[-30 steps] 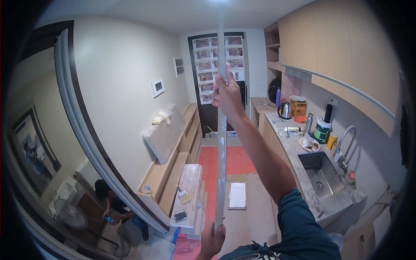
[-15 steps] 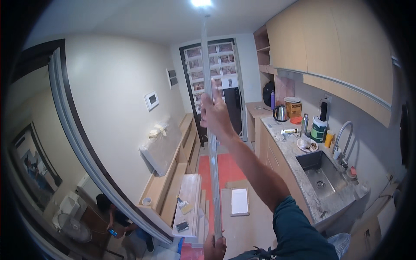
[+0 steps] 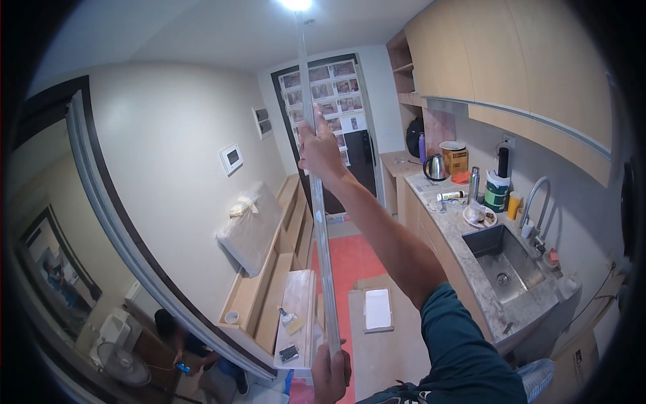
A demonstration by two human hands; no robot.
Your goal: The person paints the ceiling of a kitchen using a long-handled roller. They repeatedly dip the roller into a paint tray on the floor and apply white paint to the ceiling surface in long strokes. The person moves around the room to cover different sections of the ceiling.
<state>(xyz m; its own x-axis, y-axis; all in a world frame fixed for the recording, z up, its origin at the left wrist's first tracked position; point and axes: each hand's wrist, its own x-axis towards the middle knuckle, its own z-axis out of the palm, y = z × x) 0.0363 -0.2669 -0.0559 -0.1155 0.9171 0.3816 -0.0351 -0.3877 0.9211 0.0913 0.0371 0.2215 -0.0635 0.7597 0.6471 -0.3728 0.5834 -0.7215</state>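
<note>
A long, straight, pale metal bar (image 3: pixel 318 222) rises in front of me, its upper end by the ceiling light and leaning slightly left. My right hand (image 3: pixel 321 151), at the end of an outstretched arm in a dark teal sleeve, is closed around the bar's upper part, with one finger pointing up along it. Low in the view, my left hand (image 3: pixel 330 374) is wrapped around the bar's lower end. Below and left of the bar, a brush (image 3: pixel 291 320) and a small dark pad (image 3: pixel 289 353) lie on a pale shelf unit (image 3: pixel 294 299).
To the right runs a counter (image 3: pixel 481 296) with a steel sink (image 3: pixel 505 262), kettle (image 3: pixel 435 167) and bottles under wall cabinets (image 3: pixel 498 67). A wrapped panel (image 3: pixel 252 225) leans on the left wall. Through the left doorway a crouching person (image 3: pixel 195 347) holds something blue. A white board (image 3: pixel 378 310) lies on floor covering.
The bar's upper part and my right hand have shifted left and up, so the bar leans more. My left hand shows more fully, still around the lower end.
</note>
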